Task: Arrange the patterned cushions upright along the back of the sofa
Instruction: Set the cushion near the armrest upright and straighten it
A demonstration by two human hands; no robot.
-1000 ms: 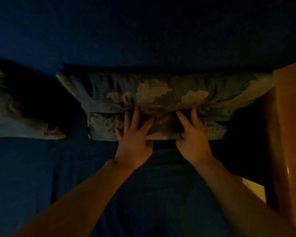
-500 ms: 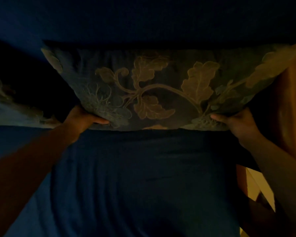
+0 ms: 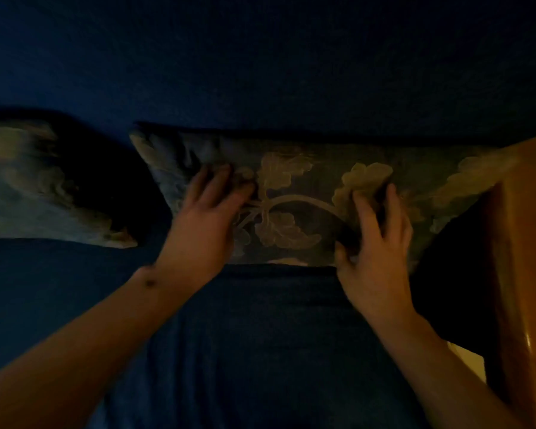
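Note:
In dim light a grey cushion with a pale leaf pattern (image 3: 294, 193) leans upright against the dark blue sofa back (image 3: 260, 72). My left hand (image 3: 205, 215) lies flat on its left half, fingers spread. My right hand (image 3: 375, 243) presses on its right half, fingers apart and thumb at the cushion's lower edge. Neither hand clasps the fabric. A second patterned cushion (image 3: 37, 187) stands against the back at the far left, blurred and partly in shadow.
The blue sofa seat (image 3: 245, 351) stretches below the cushions toward me. A wooden armrest (image 3: 526, 243) closes off the right side, touching the cushion's right corner. A dark gap separates the two cushions.
Half a second ago my hands gripped the cushion's bottom corners and held it up. Now both have let go and rest flat on its front face, nearer the middle.

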